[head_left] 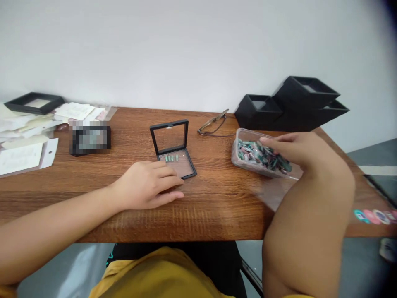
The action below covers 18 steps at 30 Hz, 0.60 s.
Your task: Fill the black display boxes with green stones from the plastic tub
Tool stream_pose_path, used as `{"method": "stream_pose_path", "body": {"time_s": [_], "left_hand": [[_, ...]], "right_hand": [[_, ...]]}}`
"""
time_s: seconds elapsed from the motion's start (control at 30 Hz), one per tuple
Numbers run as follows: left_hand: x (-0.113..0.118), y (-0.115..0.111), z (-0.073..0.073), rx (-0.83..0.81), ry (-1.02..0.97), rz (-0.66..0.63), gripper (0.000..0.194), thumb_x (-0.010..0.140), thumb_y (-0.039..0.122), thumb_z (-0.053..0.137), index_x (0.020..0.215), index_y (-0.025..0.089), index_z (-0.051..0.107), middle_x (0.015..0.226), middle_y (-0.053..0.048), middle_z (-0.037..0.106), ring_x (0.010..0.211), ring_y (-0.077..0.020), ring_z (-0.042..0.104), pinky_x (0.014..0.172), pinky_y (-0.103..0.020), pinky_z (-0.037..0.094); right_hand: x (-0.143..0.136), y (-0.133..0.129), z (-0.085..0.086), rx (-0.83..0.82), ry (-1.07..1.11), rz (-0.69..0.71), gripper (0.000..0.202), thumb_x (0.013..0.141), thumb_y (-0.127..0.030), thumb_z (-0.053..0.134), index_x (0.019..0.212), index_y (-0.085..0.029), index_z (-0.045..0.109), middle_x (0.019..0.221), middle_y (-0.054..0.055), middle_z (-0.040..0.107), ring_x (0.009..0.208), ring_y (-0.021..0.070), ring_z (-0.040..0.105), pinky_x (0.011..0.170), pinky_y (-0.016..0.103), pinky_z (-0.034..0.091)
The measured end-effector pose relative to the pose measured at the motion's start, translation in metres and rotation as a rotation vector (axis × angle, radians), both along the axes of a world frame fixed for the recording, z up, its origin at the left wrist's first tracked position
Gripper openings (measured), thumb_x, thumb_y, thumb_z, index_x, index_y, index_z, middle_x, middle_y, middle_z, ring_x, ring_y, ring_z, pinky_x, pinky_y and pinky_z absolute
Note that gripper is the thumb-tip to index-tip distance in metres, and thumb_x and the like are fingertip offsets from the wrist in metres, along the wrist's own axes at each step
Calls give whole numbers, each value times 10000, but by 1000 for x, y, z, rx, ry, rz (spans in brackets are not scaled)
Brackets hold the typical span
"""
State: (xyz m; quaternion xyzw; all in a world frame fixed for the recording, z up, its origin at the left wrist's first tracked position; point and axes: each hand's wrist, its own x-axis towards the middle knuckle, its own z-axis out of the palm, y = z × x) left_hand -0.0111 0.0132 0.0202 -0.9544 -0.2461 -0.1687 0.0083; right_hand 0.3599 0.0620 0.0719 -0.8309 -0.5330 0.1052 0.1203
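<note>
My left hand (149, 185) lies on the table with its fingers stretched out and slightly curved. Its fingertips overlap the front left of a small black hinged display frame (194, 169), which stands open with its windowed lid raised. Several small green pieces (172, 158) sit in a row on the clear film of its base. At the right, my right hand (297, 147) is over a clear plastic tub (248, 164) filled with green, white and reddish pieces (257, 153). One digit reaches across the pieces; the other fingertips are hidden, so any hold cannot be made out.
A clear plastic sheet or bag (273, 194) lies beside the tub, under my right forearm. Eyeglasses (214, 122) and black boxes (297, 107) are behind. Leftward are a blurred black framed case (107, 138), paper cards (21, 159) and a black frame (51, 106).
</note>
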Motion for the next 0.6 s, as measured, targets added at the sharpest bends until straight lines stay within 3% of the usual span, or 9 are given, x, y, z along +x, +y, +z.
{"method": "stream_pose_path", "body": {"time_s": [0.17,0.47,0.6], "left_hand": [[-1,1,0,-16,0,-9,264,998,433,542,1065,237,707,994,3,754,851,-169,703,700,-293,531],[0,2,-2,-48,-9,-12,261,1001,414,534,1046,238,720,995,2,746,867,-169,698,723,-296,535],[0,3,-2,-58,-13,-8,266,1001,415,532,1038,233,723,994,-3,746,873,-168,700,734,-293,540]], "right_hand": [[-20,4,-2,-109,64,-22,347,751,-497,772,888,-180,808,803,88,742,712,210,615,670,353,437],[-25,9,-11,-25,177,103,135,770,-323,756,795,-197,795,767,59,749,661,182,610,618,324,414],[-20,7,-12,15,247,168,132,772,-303,745,788,-181,793,722,44,716,627,154,558,609,315,385]]}}
